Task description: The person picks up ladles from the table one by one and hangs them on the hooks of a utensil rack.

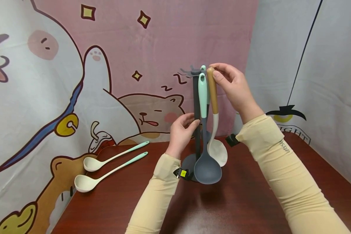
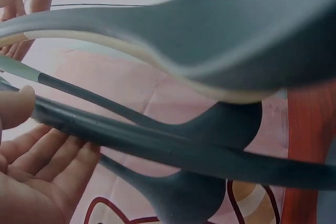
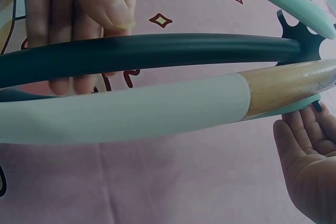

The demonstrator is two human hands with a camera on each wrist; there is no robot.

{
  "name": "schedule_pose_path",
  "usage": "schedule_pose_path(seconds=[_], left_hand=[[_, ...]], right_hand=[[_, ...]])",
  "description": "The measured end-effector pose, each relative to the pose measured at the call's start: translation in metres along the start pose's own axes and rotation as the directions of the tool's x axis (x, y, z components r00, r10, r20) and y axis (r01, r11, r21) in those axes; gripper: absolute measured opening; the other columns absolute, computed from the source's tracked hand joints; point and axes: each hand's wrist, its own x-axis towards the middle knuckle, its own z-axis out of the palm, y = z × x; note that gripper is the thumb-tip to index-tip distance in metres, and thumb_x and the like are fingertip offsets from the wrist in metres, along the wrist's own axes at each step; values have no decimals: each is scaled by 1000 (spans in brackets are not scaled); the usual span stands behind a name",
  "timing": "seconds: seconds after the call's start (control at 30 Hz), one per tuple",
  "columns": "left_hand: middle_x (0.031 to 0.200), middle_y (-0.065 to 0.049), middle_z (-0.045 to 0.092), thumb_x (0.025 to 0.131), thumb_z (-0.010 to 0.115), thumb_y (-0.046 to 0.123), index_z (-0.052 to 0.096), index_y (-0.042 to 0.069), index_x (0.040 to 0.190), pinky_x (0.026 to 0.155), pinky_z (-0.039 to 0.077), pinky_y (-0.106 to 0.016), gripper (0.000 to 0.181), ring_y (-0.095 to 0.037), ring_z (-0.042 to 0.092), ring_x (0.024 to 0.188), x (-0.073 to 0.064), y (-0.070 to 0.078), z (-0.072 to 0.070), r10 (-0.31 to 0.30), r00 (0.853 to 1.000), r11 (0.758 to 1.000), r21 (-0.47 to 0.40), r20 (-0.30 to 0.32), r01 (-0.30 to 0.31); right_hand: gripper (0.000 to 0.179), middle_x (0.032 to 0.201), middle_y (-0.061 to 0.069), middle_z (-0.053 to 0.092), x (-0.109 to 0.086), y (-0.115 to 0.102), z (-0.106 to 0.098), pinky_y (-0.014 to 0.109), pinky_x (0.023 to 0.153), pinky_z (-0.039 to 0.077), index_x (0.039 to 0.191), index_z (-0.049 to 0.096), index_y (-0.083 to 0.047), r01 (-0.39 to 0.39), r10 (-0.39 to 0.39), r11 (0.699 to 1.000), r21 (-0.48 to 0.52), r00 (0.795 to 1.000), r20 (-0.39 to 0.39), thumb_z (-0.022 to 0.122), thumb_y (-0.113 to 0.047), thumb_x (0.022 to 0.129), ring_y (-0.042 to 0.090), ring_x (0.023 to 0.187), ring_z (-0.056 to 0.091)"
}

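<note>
My left hand [image 1: 182, 130] grips the dark pole of a utensil stand [image 1: 197, 97], below its hooked top. Near those hooks, my right hand [image 1: 232, 83] pinches the top of a wooden handle belonging to a white-headed ladle [image 1: 214, 97]; its pale head hangs partly behind another ladle. That nearer grey ladle [image 1: 208, 169] has a mint handle and hangs from the stand toward me. In the left wrist view, more dark utensils [image 2: 191, 198] hang behind the pole [image 2: 157, 145]. The right wrist view has the white shaft [image 3: 126, 114] running alongside the pole [image 3: 157, 51].
Two cream ladles [image 1: 86, 183] with mint handles lie on the left of the dark red-brown table [image 1: 120, 208]. The stand's round base [image 1: 188, 161] rests on the tabletop. A printed cartoon cloth [image 1: 163, 42] hangs close behind the table.
</note>
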Motion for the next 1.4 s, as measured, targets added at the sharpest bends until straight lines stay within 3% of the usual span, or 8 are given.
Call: schedule_pose_path(seconds=[0.3,0.53,0.87,1.17,1.4], left_hand=[[123,-7,66,97,66,27,58,10,135,91,52,-37,43,-21,62,111,-11,-5,-8,-2,996,999,39,85,-1],[123,-6,65,97,65,29,56,9,137,97,48,-37,45,-19,61,113,-18,-15,-13,57,992,997,48,113,-63],[133,-13,58,96,65,28,52,7,141,97,48,-42,51,-31,56,118,-25,-30,-21,135,985,981,125,112,-148],[141,-13,52,91,54,67,46,9,146,105,39,-51,81,-28,47,129,-31,-45,-33,124,986,948,279,113,-151],[147,-13,46,89,47,75,44,8,148,109,32,-55,89,-35,39,136,-35,-59,-44,99,989,917,376,113,-135]], right_hand=[[38,113,4,62,0,1,-1,29,95,46,131,57,6,6,-6,1000,13,1000,-6,60,-15,99,16,106,56],[36,112,3,63,1,2,0,29,96,45,130,58,5,7,-6,1000,19,1000,-11,60,-15,99,16,105,56],[37,111,3,63,1,3,0,28,94,45,130,58,6,9,-9,1000,20,1000,-12,60,-14,99,16,104,56],[36,111,5,62,2,3,1,27,93,46,129,57,7,18,-18,999,36,1000,-5,59,-13,99,17,103,56],[35,111,5,62,1,3,0,28,94,46,128,58,6,15,-15,999,29,1000,-4,60,-13,99,17,103,56]])
